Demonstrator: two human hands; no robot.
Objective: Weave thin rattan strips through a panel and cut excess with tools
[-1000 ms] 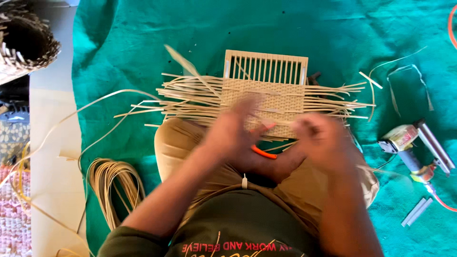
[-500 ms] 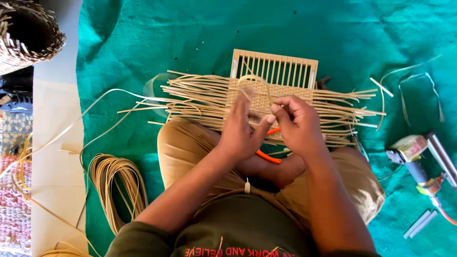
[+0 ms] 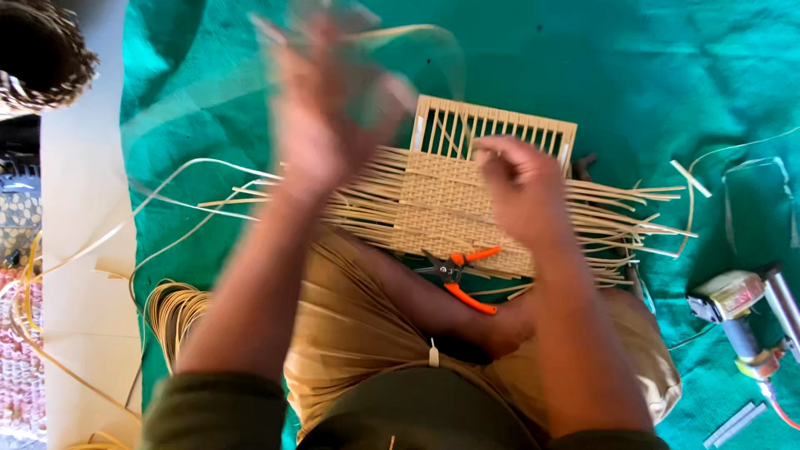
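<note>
A half-woven cane panel (image 3: 454, 212) on a slatted wooden frame (image 3: 500, 125) rests across my lap, with loose cane ends sticking out both sides. My left hand (image 3: 321, 117) is raised high and blurred, pulling a long pale cane strip (image 3: 392, 37) that arcs up and over toward the frame. My right hand (image 3: 521, 187) presses down on the weave near the frame's lower edge, fingers curled. Orange-handled snips (image 3: 458, 279) lie on my lap just below the panel.
A green cloth (image 3: 650, 75) covers the floor. A coil of cane (image 3: 171, 312) lies at the left of my knee, a dark woven basket (image 3: 37, 54) at the top left. A power tool (image 3: 737, 312) and small grey sticks (image 3: 733, 425) sit at the right.
My left hand has lifted away from the weave and swung up to the left, drawing a long strip out. My right hand has moved up onto the panel. The snips now lie uncovered.
</note>
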